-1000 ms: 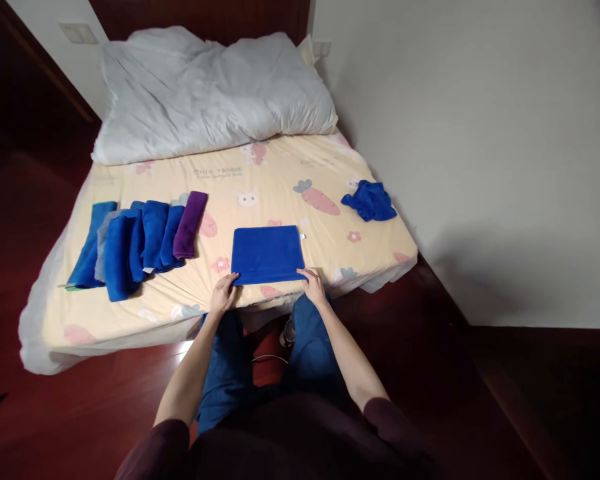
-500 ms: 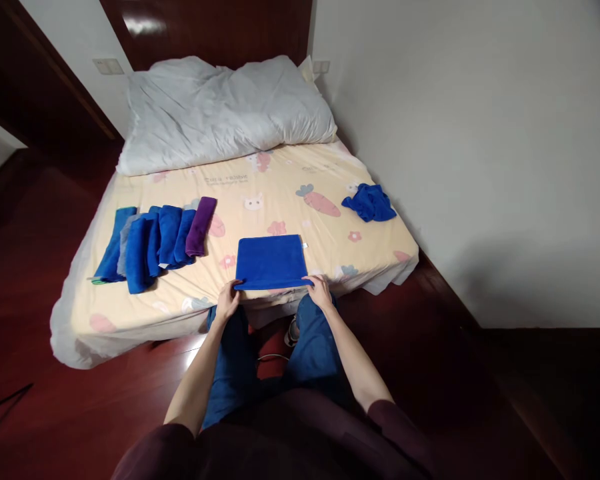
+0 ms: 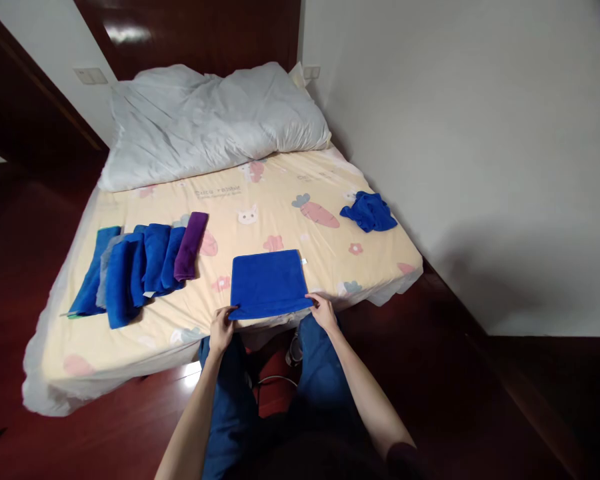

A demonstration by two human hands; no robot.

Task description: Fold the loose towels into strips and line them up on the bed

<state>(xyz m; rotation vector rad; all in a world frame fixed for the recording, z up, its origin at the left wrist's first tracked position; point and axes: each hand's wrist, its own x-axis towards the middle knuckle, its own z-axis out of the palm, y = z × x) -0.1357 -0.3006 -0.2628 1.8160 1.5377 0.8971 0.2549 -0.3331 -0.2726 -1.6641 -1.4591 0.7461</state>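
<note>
Bed (image 3: 280, 227) beyond your left hand (image 3: 221, 330) and right hand (image 3: 324, 313); rolled-looking cloths (image 3: 155, 250) left of your left hand, a flat blue cloth (image 3: 267, 283) between both.

Each hand pinches a near corner; the near edge looks turned, the rest lies flat. A crumpled blue cloth (image 3: 369, 212), not yet smoothed, lies beyond your right hand. Past your left hand, bed lettering (image 3: 217, 193) seemingly reads "Cute rabbit"; just past your right, a white tag (image 3: 304, 261) is illegible.

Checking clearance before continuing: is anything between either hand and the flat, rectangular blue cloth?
Nothing visible: the left hand and right hand each hold a near corner of the flat, rectangular blue cloth. The crumpled blue cloth and folded purple cloth lie apart from it.
</note>
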